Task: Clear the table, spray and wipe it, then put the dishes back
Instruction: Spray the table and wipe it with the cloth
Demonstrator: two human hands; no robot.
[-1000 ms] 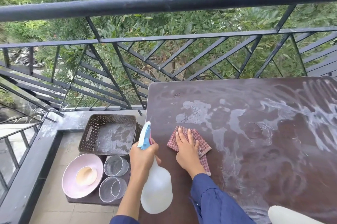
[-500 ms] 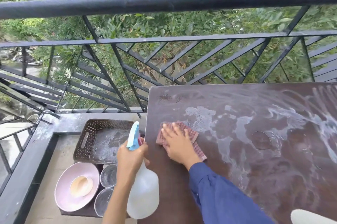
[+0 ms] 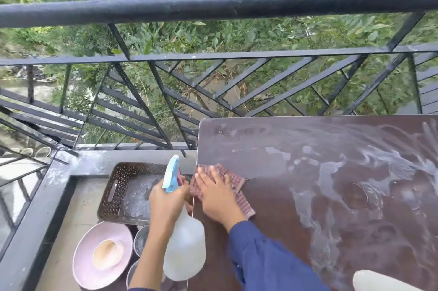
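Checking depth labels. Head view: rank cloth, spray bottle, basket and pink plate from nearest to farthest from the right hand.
1. cloth: under the right hand, touching it.
2. spray bottle: just left, held in the left hand.
3. basket: further left.
4. pink plate: lower left, past the basket.

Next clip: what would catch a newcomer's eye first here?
The right hand presses a checked cloth flat at the left edge of the foam-streaked brown table. The left hand grips a spray bottle beside it, with a pink plate and brown basket at lower left.
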